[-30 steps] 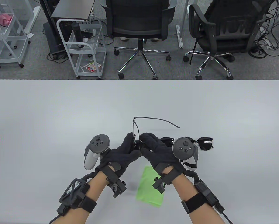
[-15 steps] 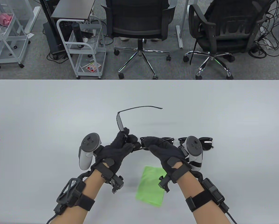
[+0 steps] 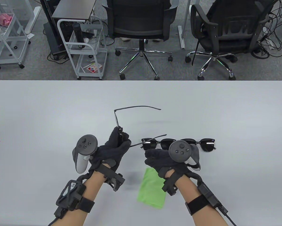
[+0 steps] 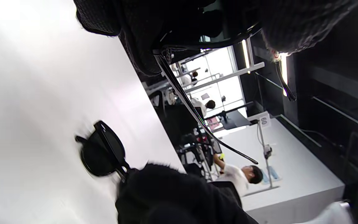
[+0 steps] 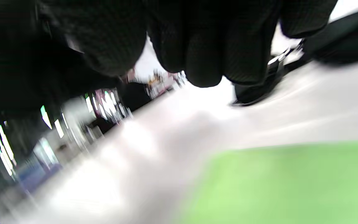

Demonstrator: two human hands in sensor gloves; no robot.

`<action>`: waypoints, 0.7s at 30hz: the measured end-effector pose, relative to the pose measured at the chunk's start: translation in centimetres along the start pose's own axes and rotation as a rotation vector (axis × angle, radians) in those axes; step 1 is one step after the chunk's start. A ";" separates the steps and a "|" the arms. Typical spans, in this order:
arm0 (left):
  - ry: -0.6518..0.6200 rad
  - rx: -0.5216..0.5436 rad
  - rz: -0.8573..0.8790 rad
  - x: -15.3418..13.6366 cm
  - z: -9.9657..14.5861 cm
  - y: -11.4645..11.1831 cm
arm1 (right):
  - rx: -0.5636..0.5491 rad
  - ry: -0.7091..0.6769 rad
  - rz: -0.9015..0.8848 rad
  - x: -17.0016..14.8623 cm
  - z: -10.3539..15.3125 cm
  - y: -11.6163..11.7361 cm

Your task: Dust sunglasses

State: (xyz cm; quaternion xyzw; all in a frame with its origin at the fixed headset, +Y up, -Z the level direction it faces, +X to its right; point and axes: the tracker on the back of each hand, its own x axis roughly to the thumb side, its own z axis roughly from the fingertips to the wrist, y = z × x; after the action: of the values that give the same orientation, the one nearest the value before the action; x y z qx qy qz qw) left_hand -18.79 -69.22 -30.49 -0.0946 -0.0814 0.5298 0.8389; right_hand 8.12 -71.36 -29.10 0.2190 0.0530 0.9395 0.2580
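- The left hand (image 3: 112,150) is raised above the table (image 3: 37,113), its fingers curled round the front of a thin-framed pair of sunglasses (image 3: 118,124).
- That pair is held up on edge: one temple arm runs from the upper hinge toward the right, and the other sticks out from the fingers to the right, ending above the dark pair.
- In the left wrist view the same thin frame (image 4: 194,112) hangs out from the gloved fingers (image 4: 141,37).
- A second, dark-lensed pair of sunglasses (image 3: 206,144) lies flat on the table, just beyond the right hand and partly hidden by its tracker (image 3: 182,151).
- The right hand (image 3: 159,160) hovers with its fingers loosely curled, gripping nothing; the right wrist view is blurred.
- A green cloth (image 3: 152,190) lies on the table below and between the wrists, partly under the right wrist.
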 end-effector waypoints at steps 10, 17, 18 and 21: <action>-0.024 0.032 -0.175 0.4 -0.1 -0.1 | 0.269 0.013 0.463 1.3 -0.8 4.0; -0.108 0.152 -0.481 2.0 0.6 0.3 | 0.115 0.071 0.002 1.0 -0.2 -0.2; -0.127 0.193 -0.561 2.4 0.8 0.3 | 0.078 0.118 -0.127 0.6 0.3 -0.9; -0.184 0.265 -0.774 3.4 1.3 0.0 | -0.042 0.238 -0.572 -0.9 1.6 -1.9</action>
State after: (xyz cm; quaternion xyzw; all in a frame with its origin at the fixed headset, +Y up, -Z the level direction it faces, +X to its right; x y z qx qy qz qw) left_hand -17.70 -66.07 -29.14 0.0994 -0.1165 0.1876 0.9702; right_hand 10.39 -70.17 -28.44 0.0785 0.1228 0.8488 0.5082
